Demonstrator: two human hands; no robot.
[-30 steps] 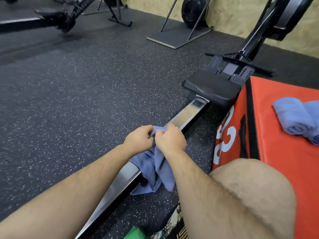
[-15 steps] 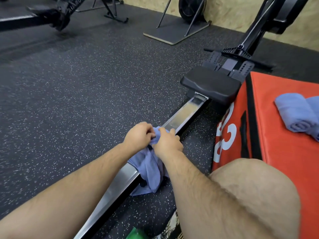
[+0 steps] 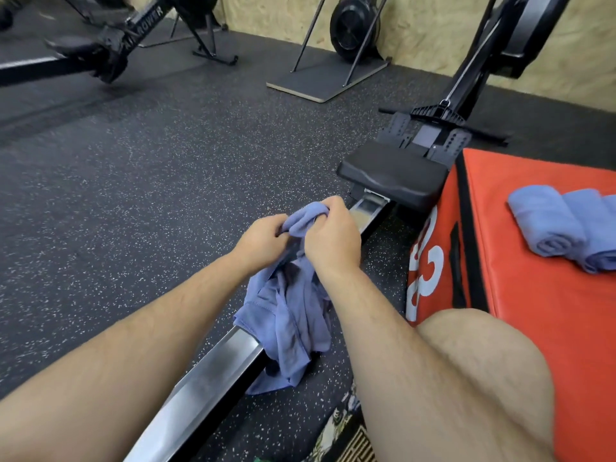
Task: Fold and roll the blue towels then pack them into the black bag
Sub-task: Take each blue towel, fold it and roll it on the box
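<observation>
Head view: left hand (image 3: pixel 263 240) and right hand (image 3: pixel 333 241) both pinch the top of the bunched blue towel (image 3: pixel 290 315). The rest hangs below the hands over the rower rail (image 3: pixel 206 371). Risk: crumpled cloth drags on the rail, so the fold comes out uneven.

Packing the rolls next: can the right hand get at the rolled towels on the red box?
Probably not yet: the right hand grips the crumpled towel with the left hand. Otherwise the path to the rolled towels looks free.
</observation>
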